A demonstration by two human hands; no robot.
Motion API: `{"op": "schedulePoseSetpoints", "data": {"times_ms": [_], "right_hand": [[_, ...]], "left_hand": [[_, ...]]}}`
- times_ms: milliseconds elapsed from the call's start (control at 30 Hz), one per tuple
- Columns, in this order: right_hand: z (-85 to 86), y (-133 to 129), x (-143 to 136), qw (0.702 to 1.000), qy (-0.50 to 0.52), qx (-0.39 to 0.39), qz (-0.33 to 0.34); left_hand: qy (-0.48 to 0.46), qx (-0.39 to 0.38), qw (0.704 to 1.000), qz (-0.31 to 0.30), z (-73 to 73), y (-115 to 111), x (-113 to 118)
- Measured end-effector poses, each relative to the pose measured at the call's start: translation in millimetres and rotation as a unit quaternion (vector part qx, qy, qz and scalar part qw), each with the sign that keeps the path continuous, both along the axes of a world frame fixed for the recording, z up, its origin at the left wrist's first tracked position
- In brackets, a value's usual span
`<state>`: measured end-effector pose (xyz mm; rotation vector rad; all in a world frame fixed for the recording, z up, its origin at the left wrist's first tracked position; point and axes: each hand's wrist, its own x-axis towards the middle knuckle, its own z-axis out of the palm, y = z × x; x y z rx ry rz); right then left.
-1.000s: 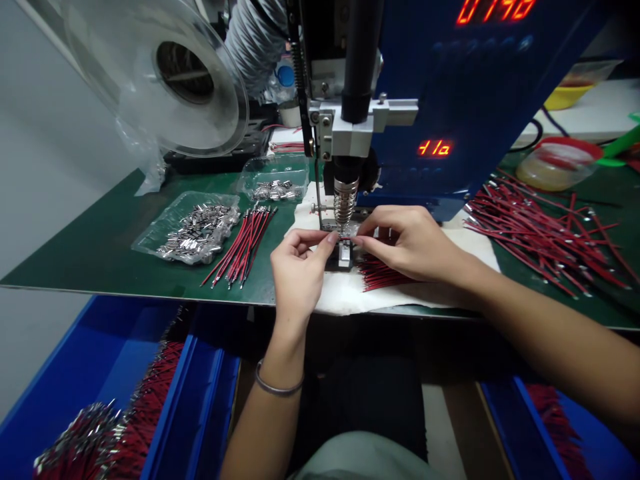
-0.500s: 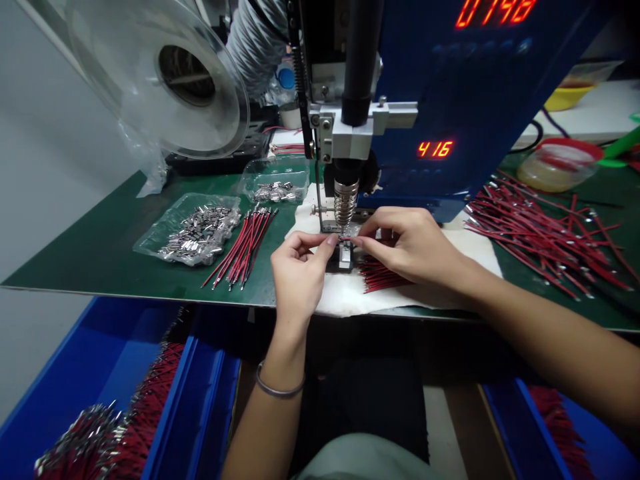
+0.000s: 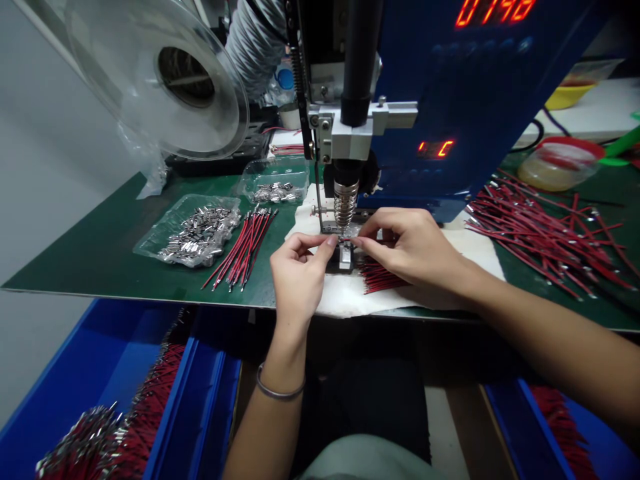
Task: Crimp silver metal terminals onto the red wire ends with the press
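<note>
My left hand (image 3: 304, 267) is closed in a pinch at the left side of a small metal fixture (image 3: 345, 255); what lies between its fingertips is too small to make out. From the right, my right hand (image 3: 410, 243) pinches a thin red wire by its end over the same fixture. Directly above both fingertips stands the spring-wrapped tip (image 3: 345, 203) of a blue soldering machine (image 3: 425, 80). Beneath my right hand, a bundle of red and black wires (image 3: 380, 275) lies on a white cloth (image 3: 345, 300).
Left of my hands are a wire bundle (image 3: 240, 248), a clear tray (image 3: 145, 243) of small metal parts and a second clear tray (image 3: 303, 175). Many wires (image 3: 545, 233) lie at right. A clear reel (image 3: 115, 73) hangs upper left. Blue bins (image 3: 200, 387) sit below the table edge.
The machine's lower red display has changed from 416 to partly lit characters. Both hands keep practically the same position at the fixture.
</note>
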<state>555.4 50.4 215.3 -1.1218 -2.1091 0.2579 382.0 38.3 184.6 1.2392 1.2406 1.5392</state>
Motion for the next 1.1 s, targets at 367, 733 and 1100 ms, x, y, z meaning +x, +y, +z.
{"op": "schedulePoseSetpoints", "data": {"times_ms": [367, 733, 1100], "right_hand": [[-1.4, 0.9, -0.3, 1.0, 0.009, 0.001, 0.0], [-1.6, 0.1, -1.3, 1.0, 0.011, 0.001, 0.001], [-3.0, -1.1, 0.4, 1.0, 0.01, 0.001, 0.001]], "left_hand": [[-0.033, -0.015, 0.999, -0.016, -2.3, 0.5, -0.3], [-0.009, -0.003, 1.0, -0.012, -3.0, 0.4, -1.4], [-0.006, -0.012, 1.0, -0.015, -2.5, 0.0, -1.3]]}}
